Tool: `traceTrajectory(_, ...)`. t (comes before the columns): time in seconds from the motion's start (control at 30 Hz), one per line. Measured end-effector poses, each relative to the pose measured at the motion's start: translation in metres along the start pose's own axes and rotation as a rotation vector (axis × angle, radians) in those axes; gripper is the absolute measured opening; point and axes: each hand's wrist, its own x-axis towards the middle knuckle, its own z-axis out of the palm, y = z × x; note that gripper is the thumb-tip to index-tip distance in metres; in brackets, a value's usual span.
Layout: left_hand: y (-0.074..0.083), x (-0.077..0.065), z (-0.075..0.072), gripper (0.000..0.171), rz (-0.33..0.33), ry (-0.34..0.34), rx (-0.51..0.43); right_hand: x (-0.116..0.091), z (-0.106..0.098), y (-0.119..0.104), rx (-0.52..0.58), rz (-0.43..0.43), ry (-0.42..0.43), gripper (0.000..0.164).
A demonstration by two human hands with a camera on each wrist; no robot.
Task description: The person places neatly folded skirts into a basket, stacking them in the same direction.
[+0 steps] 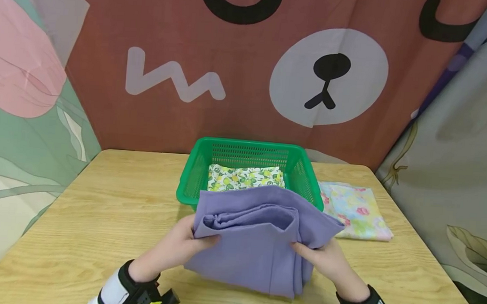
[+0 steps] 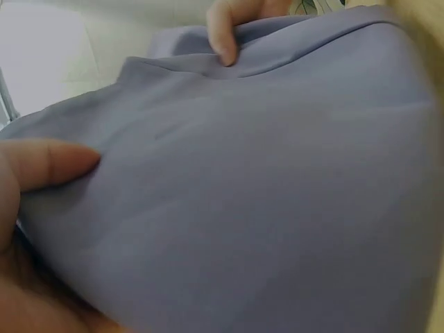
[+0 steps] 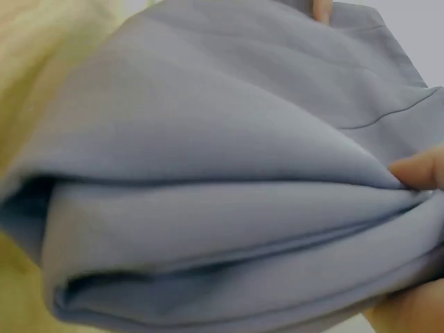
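Fingers (image 1: 209, 242) of the left hand (image 1: 184, 243) and right hand (image 1: 324, 260) both pinch. Under them is a wooden table (image 1: 93, 235). Past them sits a green basket (image 1: 191, 179) with holes. Between them is the folded purple cloth (image 1: 247, 251) that they grip by its two sides. Past the right fingers lies a flowery cloth (image 1: 362, 212), and ahead, in the basket, a lemon cloth (image 1: 242, 176)

Held cloth (image 1: 244, 260) is showing plain purple; basket (image 1: 191, 181), grn; basket cloth (image 1: 246, 176), yel/grn print on wht; worktop (image 1: 116, 209), lt wood-grain.
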Motion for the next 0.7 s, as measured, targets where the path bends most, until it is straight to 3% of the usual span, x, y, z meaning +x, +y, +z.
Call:
traceTrajectory(0.1, 0.003, 0.007, -0.001, 0.03, 0.055, 0.115, 0.019, 0.012, -0.004, -0.006, 0.056, -0.109, 0.029, 0.053)
traceTrajectory(0.23, 0.006, 0.02, -0.004, 0.026, 0.18, 0.291, 0.046, 0.028, -0.01, -0.014, 0.16, -0.228, 0.054, 0.064)
traceTrajectory(0.37, 0.006, 0.035, -0.011, 0.029, 0.326, 0.427, 0.085, 0.045, -0.015, -0.026, 0.136, -0.197, 0.111, 0.067)
traceTrajectory(0.5, 0.004, 0.048, -0.017, 0.026, 0.466, 0.507, 0.058, 0.063, -0.018, -0.036, -0.01, -0.108, 0.153, 0.047)
traceTrajectory(0.57, 0.003, 0.054, -0.019, 0.022, 0.486, 0.543, 0.023, 0.074, -0.019, -0.038, -0.092, -0.085, 0.161, 0.041)
traceTrajectory(0.7, -0.002, 0.065, -0.024, 0.015, 0.452, 0.608, -0.012, 0.097, -0.019, -0.039, -0.219, -0.073, 0.185, 0.034)
